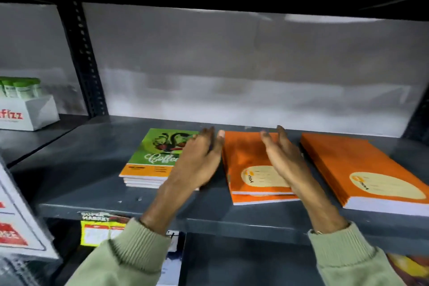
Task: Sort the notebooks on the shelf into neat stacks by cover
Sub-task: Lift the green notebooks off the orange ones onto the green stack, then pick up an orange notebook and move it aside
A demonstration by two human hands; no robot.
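Observation:
Three notebook stacks lie on the dark grey shelf (92, 169). On the left is a green "Coffee" cover stack (153, 158). A small orange stack (246, 169) sits in the middle, its lower books slightly askew. A thicker orange stack (362, 169) lies at the right. My left hand (199, 160) is flat and upright against the middle stack's left edge, partly covering the green stack. My right hand (285, 158) stands edge-on over the right side of the middle stack. Both hands have straight fingers and hold nothing.
A white box of green-capped tubes (23, 104) stands on the neighbouring shelf at far left, behind a perforated black upright (86, 60). A white and red sign (16, 227) leans at lower left. Price labels (102, 227) hang on the shelf's front edge.

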